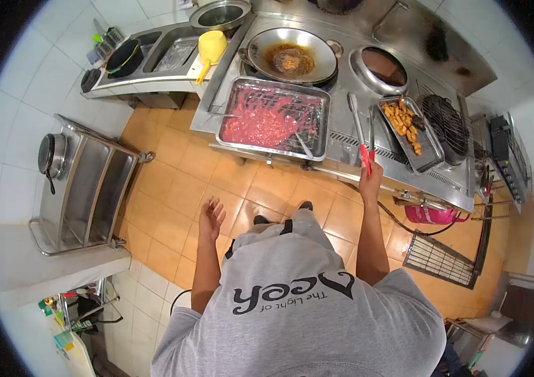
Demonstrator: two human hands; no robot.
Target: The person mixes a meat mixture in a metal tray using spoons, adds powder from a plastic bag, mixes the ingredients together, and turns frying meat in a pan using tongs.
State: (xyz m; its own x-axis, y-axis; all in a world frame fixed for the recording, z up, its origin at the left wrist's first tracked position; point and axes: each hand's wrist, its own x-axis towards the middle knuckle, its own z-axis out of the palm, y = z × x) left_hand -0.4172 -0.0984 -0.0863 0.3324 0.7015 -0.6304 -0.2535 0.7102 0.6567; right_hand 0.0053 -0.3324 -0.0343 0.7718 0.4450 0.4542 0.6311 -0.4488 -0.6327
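Observation:
My right hand (370, 178) is closed round the red handles of metal tongs (355, 116), whose two arms stand apart over the steel counter with nothing between them. Just right of them lies an oblong metal tray (426, 160) with browned, fried-looking pieces (400, 119) along it. My left hand (212, 218) hangs over the floor, fingers apart and holding nothing. Ahead of it is a large steel tray (326, 119) with a wet red mixture (261, 122) spread over its bottom. A spoon-like metal utensil (303, 143) rests in that mixture.
Behind the red tray sits a wok (259, 47) with dark oil. A round pot (356, 63) holding brown liquid stands beside it. Blackened grates (446, 122) lie at the right. A yellow dipper (212, 48) is by the sink (151, 61). A steel trolley (85, 182) stands left.

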